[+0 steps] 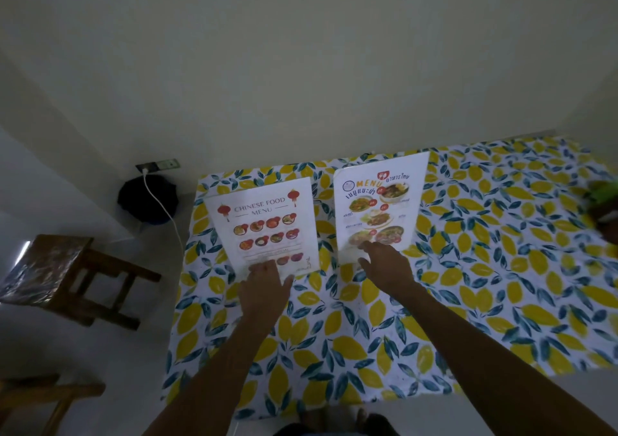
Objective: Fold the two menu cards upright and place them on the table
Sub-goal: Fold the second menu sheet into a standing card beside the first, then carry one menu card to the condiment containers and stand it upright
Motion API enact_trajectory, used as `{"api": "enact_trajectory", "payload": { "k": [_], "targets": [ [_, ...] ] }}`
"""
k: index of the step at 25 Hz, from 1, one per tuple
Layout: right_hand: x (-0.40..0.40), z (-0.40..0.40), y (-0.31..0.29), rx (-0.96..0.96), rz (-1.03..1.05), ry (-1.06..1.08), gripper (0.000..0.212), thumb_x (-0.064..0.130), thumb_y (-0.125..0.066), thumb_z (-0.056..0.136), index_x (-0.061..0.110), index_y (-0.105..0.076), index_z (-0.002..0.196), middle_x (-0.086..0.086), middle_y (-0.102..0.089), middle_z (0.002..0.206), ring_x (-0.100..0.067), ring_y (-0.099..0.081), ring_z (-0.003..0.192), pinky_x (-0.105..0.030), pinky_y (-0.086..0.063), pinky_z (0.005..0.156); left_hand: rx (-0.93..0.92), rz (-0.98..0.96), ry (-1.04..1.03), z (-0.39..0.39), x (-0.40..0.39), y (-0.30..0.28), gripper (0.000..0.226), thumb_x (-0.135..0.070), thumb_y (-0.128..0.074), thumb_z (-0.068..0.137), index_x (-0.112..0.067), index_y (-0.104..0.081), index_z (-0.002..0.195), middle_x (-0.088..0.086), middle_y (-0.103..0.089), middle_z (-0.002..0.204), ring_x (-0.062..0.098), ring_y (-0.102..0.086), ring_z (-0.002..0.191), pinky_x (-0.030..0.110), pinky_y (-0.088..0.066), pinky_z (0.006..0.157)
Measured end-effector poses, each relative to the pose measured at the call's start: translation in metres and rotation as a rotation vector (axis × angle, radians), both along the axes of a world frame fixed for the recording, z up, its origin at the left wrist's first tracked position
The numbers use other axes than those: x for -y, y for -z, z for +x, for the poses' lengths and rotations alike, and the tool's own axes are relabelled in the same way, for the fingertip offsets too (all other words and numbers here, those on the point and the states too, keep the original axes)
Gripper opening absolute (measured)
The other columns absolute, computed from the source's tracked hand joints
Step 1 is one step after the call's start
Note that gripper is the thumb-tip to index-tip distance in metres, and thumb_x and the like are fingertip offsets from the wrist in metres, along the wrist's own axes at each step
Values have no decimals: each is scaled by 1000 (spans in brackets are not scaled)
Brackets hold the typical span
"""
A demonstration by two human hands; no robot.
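Hands (264, 285) (384, 261) touch the near edges of two menu cards (264, 225) (379, 205).

**Both bare arms stretched forward, hands flat and spread**

Two bare forearms rise from the bottom edge of the frame towards its centre, converging slightly. The left hand (264, 285), just left of centre, lies palm down with its fingers (259, 266) loosely spread and pointing up the frame, thumb splayed to the right. The right hand (384, 263), just right of centre, is also palm down, wrist angled leftward, fingers extended and parted. Neither hand is closed around anything.
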State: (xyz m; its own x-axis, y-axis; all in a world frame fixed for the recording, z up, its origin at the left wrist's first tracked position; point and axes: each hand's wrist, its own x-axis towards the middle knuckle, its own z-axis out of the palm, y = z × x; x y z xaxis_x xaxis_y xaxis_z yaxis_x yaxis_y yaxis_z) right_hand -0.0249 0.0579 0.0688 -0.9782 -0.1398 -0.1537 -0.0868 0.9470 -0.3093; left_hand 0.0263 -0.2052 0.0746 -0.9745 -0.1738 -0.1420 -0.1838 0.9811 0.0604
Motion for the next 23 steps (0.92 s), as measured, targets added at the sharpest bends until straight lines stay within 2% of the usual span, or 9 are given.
{"api": "enact_trajectory", "payload": {
  "k": [6,8,11,14,16,18,20,23],
  "targets": [
    [-50,2,-9,14,51,104,38,35,-49,96,21,-52,131,-8,-64,123,-32,-59,112,-45,-55,84,9,47,174,-18,-69,-9,55,-59,-42,92,-13,-51,120,8,-61,116,27,-62,102,40,-53,75],
    [-68,0,-8,27,66,128,38,35,-48,96,20,-48,131,-8,-64,120,-31,-60,110,-46,-56,81,45,134,170,-25,-92,-10,57,-58,-41,93,-12,-45,127,10,-57,123,29,-62,105,42,-53,78],
    [-93,-13,-2,52,-15,212,43,35,-54,95,16,-43,132,-9,-66,120,-31,-62,111,-46,-57,80,69,309,73,-38,-125,-7,68,-52,-48,94,-6,-30,141,16,-44,140,35,-59,112,44,-52,83],
    [-112,-34,4,58,-164,299,57,31,-63,91,8,-37,136,-19,-63,122,-38,-61,114,-48,-55,82,44,427,-92,-48,-150,-1,80,-44,-56,92,-4,-16,148,20,-35,148,37,-56,117,47,-50,87],
    [-123,-53,9,75,-224,290,65,28,-64,91,3,-32,141,-23,-57,127,-41,-57,116,-48,-53,85,28,472,-210,-59,-165,0,84,-42,-57,93,-4,-10,151,22,-36,149,39,-54,122,48,-48,91],
    [-133,-74,16,101,-262,249,62,30,-64,89,6,-36,139,-20,-60,125,-39,-59,114,-47,-54,85,-19,476,-297,-71,-176,0,80,-45,-56,93,-7,-16,151,20,-44,145,39,-55,121,47,-48,92],
    [-143,-89,25,141,-267,157,51,35,-61,90,9,-46,131,-16,-65,113,-36,-63,105,-43,-54,80,-63,428,-353,-81,-180,2,74,-49,-55,92,-9,-27,148,18,-53,139,38,-58,118,45,-49,91],
    [-152,-101,31,179,-256,40,34,38,-57,93,7,-60,109,-14,-68,91,-33,-65,88,-36,-50,68,-123,437,-361,-86,-176,6,68,-50,-59,89,-18,-35,145,14,-62,130,36,-63,109,44,-52,84]
  ]
}}
